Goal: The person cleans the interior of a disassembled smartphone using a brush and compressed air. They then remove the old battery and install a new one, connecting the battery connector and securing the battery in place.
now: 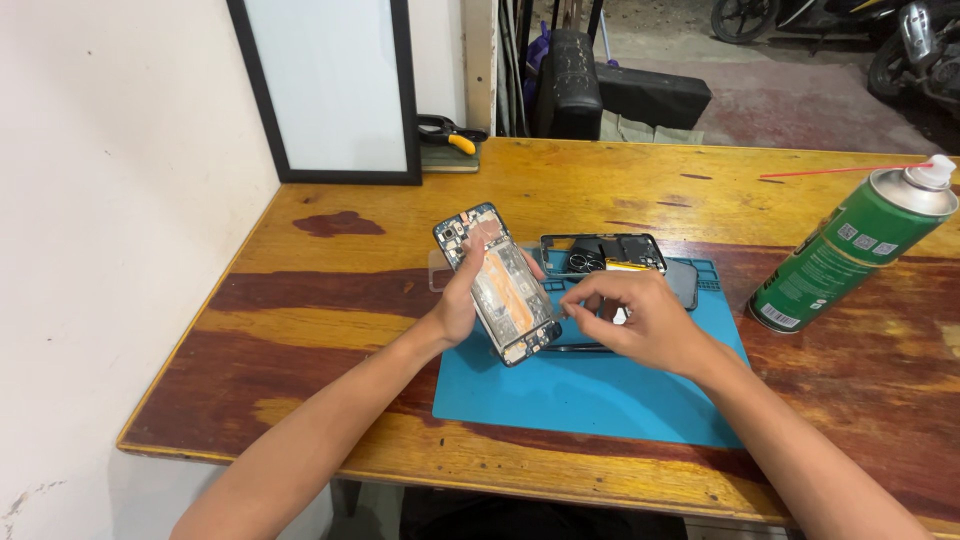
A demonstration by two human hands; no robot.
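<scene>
Opened phone (497, 285) was tilted up over the blue mat (590, 390), left hand (455, 305) wrapped around its edge. My right hand (640, 320) was pinched on something tiny, couldn't tell what. I'd brace that wrist on the mat.

Two bare forearms, no sleeves in view, left hand (462, 300) and right hand (640, 322) ungloved, no rings on fingers, no watch or band behind them
</scene>
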